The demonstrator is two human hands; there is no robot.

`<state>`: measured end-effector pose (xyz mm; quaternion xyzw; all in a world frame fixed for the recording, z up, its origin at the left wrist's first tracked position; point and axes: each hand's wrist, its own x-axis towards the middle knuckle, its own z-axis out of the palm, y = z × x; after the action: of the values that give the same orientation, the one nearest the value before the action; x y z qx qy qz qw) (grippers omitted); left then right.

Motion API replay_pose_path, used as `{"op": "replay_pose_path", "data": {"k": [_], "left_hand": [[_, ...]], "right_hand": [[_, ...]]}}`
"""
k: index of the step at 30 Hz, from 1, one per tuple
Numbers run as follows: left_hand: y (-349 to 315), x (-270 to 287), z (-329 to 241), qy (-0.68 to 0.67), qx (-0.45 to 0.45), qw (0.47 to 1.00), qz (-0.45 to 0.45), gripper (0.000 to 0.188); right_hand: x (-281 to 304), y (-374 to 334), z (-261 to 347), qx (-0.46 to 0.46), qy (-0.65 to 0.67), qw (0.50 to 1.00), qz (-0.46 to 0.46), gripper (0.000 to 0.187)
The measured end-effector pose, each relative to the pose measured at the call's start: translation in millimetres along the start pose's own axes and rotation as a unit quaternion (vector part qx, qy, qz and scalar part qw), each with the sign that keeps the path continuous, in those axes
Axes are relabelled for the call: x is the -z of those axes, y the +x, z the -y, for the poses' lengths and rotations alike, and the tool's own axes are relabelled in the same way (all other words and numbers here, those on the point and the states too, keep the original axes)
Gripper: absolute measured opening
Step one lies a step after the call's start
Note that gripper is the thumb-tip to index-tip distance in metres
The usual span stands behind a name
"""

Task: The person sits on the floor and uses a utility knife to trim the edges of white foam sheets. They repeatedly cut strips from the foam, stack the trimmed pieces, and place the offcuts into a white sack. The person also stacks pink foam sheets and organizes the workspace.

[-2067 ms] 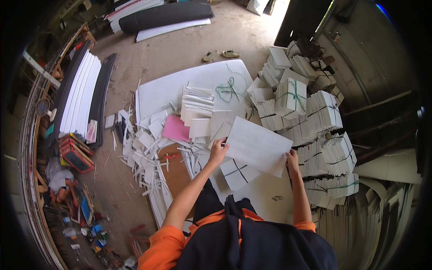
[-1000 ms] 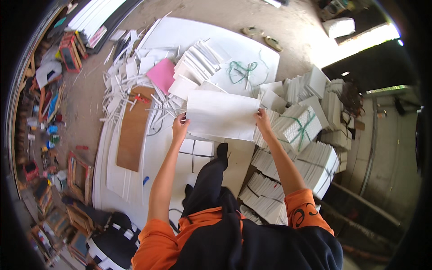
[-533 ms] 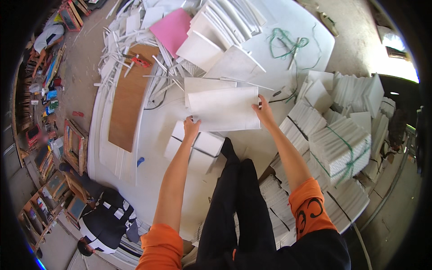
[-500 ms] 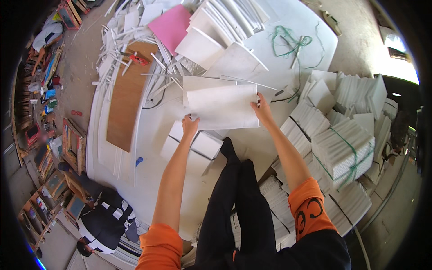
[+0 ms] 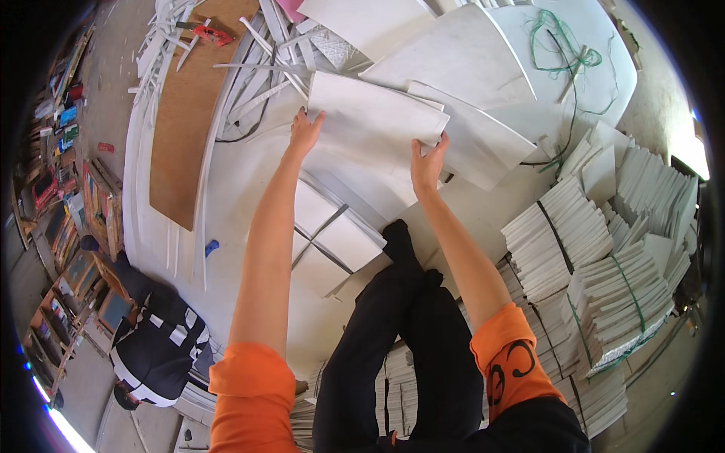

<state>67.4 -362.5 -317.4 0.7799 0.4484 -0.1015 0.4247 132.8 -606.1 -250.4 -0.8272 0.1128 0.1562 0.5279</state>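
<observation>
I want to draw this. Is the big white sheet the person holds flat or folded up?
Flat. The white sheet lies spread out with no fold showing, the left hand on its left edge and the right hand on its right corner.

brown board [image 5: 192,113], green cord [image 5: 563,41], tied white stacks [image 5: 604,279], red tool [image 5: 210,32]

A large white board [image 5: 249,249] is lying on the concrete floor [image 5: 113,68], carrying white sheets [image 5: 453,57], a brown plank [image 5: 189,113] and green string [image 5: 559,45]
</observation>
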Motion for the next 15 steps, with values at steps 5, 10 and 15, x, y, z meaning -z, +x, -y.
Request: {"op": "replay_pose_path", "data": {"k": [5, 10, 15], "left_hand": [[-26, 6, 1, 0.071, -0.048, 0.996, 0.008, 0.064], [-59, 1, 15, 0.156, -0.108, 0.980, 0.058, 0.065], [-61, -4, 7, 0.151, -0.065, 0.985, 0.050, 0.072]], "right_hand": [[12, -43, -14, -0.082, 0.015, 0.996, -0.011, 0.064], [14, -88, -28, -0.285, -0.102, 0.952, -0.042, 0.064], [8, -82, -73, -0.214, 0.077, 0.973, -0.052, 0.063]]}}
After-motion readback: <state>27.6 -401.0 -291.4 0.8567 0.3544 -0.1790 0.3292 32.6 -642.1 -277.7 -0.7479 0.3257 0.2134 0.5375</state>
